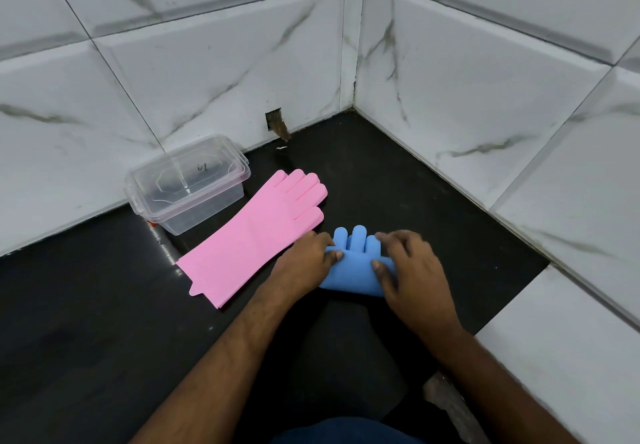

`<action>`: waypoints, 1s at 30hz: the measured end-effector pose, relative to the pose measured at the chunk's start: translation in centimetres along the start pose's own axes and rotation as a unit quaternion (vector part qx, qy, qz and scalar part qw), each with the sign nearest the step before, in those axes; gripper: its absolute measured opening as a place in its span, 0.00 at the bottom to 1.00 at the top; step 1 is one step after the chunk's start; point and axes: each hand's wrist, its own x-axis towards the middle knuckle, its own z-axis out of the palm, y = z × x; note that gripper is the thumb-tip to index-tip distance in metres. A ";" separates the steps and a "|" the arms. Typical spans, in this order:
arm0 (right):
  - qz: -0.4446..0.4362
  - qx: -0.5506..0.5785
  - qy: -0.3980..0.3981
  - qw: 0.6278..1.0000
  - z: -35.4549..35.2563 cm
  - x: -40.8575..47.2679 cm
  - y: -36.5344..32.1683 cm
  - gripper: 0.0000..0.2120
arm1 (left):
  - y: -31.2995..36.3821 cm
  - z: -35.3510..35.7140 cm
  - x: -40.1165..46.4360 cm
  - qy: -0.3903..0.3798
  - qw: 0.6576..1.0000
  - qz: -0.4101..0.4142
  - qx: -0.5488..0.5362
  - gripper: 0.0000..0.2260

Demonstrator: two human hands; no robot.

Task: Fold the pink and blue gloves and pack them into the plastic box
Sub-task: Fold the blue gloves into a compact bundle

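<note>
Folding blue glove (356, 263) on dark counter w/ both hands, left (306, 261) & right (408, 263) pinching its edges; best press crease flat; pink glove (256, 239) unfolded beside lidded box (188, 185).

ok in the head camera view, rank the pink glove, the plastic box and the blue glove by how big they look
1. pink glove, lying flat and unfolded
2. plastic box, though it sits farther away
3. blue glove, folded and partly covered by both hands
</note>
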 end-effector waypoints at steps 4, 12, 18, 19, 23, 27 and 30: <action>-0.068 -0.046 -0.083 0.993 1.6 -1.1 0.5 0.22 | 0.2 0.4 0.0 0.013 1.000 -0.009 0.015 0.13; 0.005 0.042 -0.080 0.996 2.4 -0.7 0.7 0.20 | 0.5 2.4 -0.6 0.154 0.984 0.033 0.078 0.16; 0.110 0.258 -0.047 0.959 2.1 0.5 1.1 0.24 | -0.1 1.5 1.5 0.039 0.999 -0.016 -0.023 0.36; 0.128 0.258 -0.060 0.956 2.0 0.8 1.2 0.28 | 0.0 1.5 1.8 0.030 0.999 -0.011 -0.021 0.35; 0.198 0.305 -0.165 0.917 1.3 3.1 1.9 0.45 | -0.2 0.4 2.7 -0.030 0.998 -0.030 -0.053 0.31; 0.224 0.362 -0.242 0.872 0.5 5.0 2.0 0.41 | -0.4 -1.0 2.9 -0.096 0.989 -0.023 -0.109 0.23; 0.219 0.351 -0.290 0.863 -0.3 6.1 2.1 0.28 | -0.3 -1.7 2.3 -0.127 0.976 0.003 -0.175 0.15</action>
